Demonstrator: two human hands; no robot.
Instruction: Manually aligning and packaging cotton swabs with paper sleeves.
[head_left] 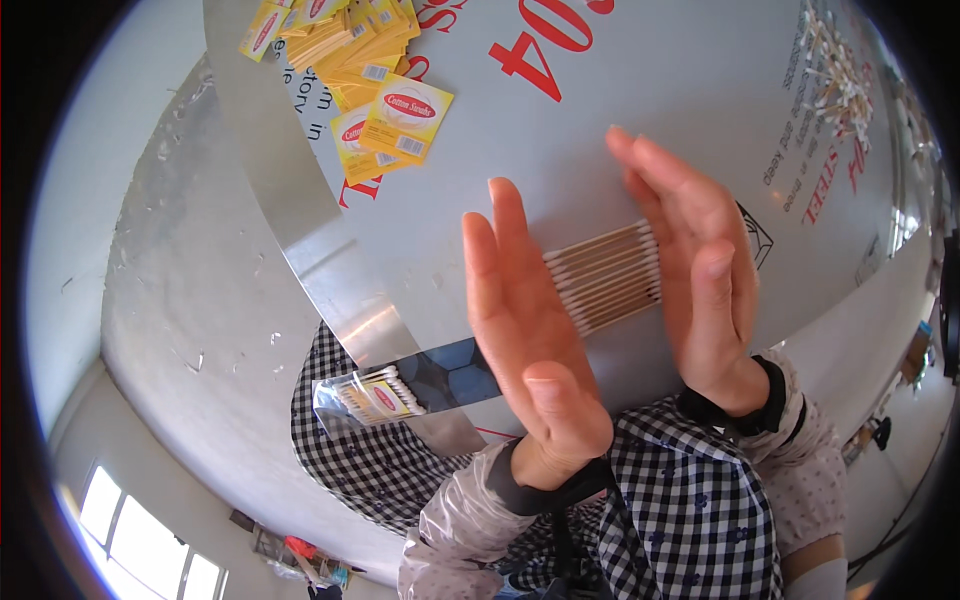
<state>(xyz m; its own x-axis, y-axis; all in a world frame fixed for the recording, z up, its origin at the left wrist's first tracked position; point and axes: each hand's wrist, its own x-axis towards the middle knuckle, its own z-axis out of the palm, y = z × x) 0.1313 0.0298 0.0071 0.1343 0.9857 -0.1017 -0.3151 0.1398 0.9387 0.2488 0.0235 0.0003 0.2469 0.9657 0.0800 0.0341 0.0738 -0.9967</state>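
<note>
A neat row of cotton swabs [603, 277] lies side by side on the grey steel-covered table, between my two upright palms. My left hand [530, 310] stands on edge along the left tips, its fingers stretched out and thumb apart. My right hand [708, 265] flanks the right tips in the same way, fingers extended. Both hands are open, and the swabs sit at their inner edges; whether the palms press on the tips I cannot tell. To the left of my left hand, at the near table edge, is a clear bag of cotton swabs [375, 396] with a yellow card inside.
Yellow printed cards [408, 112] are heaped at the far left of the table [480, 150]. Loose cotton swabs [838, 90] are piled at the far right. A dark hexagon-patterned strip [448, 374] lies beside the bag. Checked cloth [690, 500] covers my lap.
</note>
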